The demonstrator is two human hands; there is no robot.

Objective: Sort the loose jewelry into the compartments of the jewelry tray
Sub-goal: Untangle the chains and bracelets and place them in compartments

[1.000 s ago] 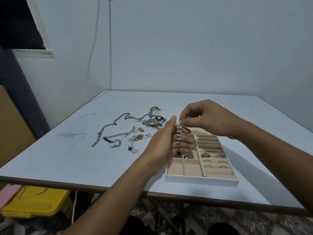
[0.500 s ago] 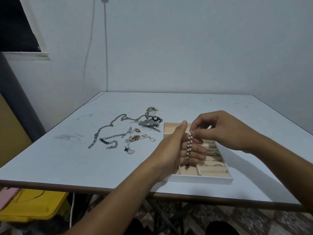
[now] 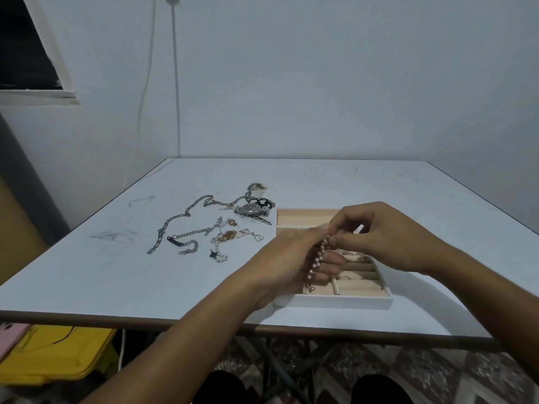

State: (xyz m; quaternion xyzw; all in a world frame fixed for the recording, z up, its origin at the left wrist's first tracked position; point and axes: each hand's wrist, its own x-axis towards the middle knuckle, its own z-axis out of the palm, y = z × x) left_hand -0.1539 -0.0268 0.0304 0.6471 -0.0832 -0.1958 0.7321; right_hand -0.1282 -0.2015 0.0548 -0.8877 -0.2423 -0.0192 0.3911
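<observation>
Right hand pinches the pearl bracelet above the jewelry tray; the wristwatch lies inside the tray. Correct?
No. The head view shows the wristwatch on the table, left of the jewelry tray. The right hand does pinch the pearl bracelet above the tray.

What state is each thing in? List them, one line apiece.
jewelry tray: lidless on the table, some rings in its roll rows.
pearl bracelet: hanging straight above the tray, clasp end down.
right hand: pinching the bracelet's top end.
left hand: fingers nearly straight, backing the bracelet.
wristwatch: loose on the table.
silver chain: loose, sprawled on the table.
</observation>
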